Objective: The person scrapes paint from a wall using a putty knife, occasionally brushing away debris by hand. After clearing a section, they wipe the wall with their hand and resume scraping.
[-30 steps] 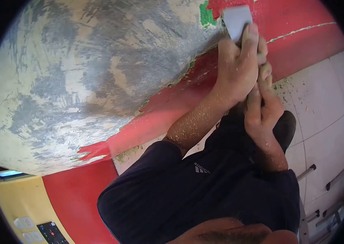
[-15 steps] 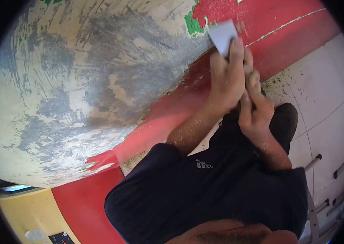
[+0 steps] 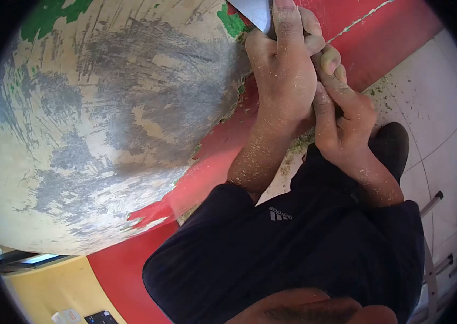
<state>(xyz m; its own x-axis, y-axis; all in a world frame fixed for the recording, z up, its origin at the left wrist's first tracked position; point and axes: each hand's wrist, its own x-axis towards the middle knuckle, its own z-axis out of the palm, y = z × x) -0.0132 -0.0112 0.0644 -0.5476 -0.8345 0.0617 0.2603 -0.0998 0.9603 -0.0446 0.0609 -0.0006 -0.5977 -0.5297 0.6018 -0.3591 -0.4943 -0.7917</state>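
My left hand (image 3: 288, 70) is wrapped round a scraper near its blade, with the thumb stretched along the tool. The flat metal scraper blade (image 3: 254, 11) points toward the top edge, partly out of view, over the border of green and red paint. Just below and to the right, my right hand (image 3: 347, 116) is closed round the rear part of the tool; its handle is mostly hidden by the fingers. Pale flakes dot both forearms. Beside the hands, the curved surface (image 3: 153, 119) shows scraped grey and cream patches with green remnants (image 3: 231, 20).
A red painted band (image 3: 207, 156) runs diagonally beneath the scraped surface. Paint flakes lie on the tiled floor (image 3: 428, 108) near a dark shoe (image 3: 393, 143). Metal framework with dark-capped ends (image 3: 432, 202) stands at the right. A yellow panel (image 3: 55, 286) is at the lower left.
Both hands and the scraper have moved up in the view, and the blade now partly leaves the top edge. The view of the surface and floor has shifted slightly.
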